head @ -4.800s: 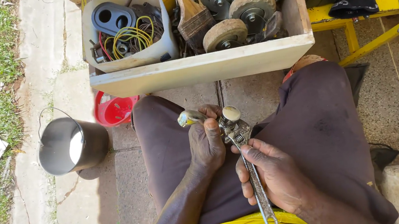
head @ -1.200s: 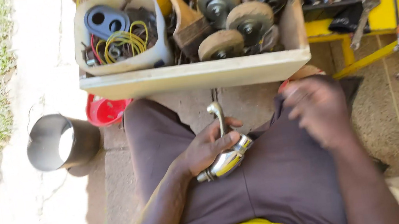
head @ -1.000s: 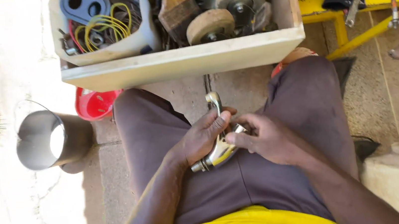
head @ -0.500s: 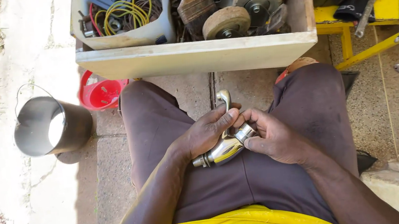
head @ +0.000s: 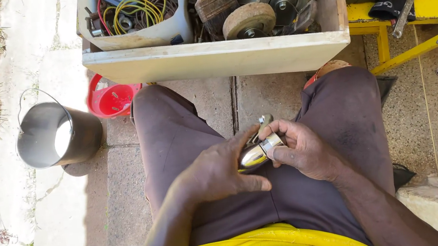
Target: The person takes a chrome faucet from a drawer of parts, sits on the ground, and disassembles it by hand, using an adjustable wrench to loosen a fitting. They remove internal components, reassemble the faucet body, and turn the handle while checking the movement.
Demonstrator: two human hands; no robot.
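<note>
Seated with knees apart, the person cradles a shiny chrome tap fitting (head: 255,154) over the lap, left hand (head: 217,168) curled under it to steady it while the right hand (head: 302,149), at three o'clock, pinches its threaded end, the wooden toolbox (head: 217,57) within reach at twelve.

An outdoor repair workshop: wooden toolbox (head: 211,58) of caster wheels (head: 248,22), wires, spanners beside grass.
</note>
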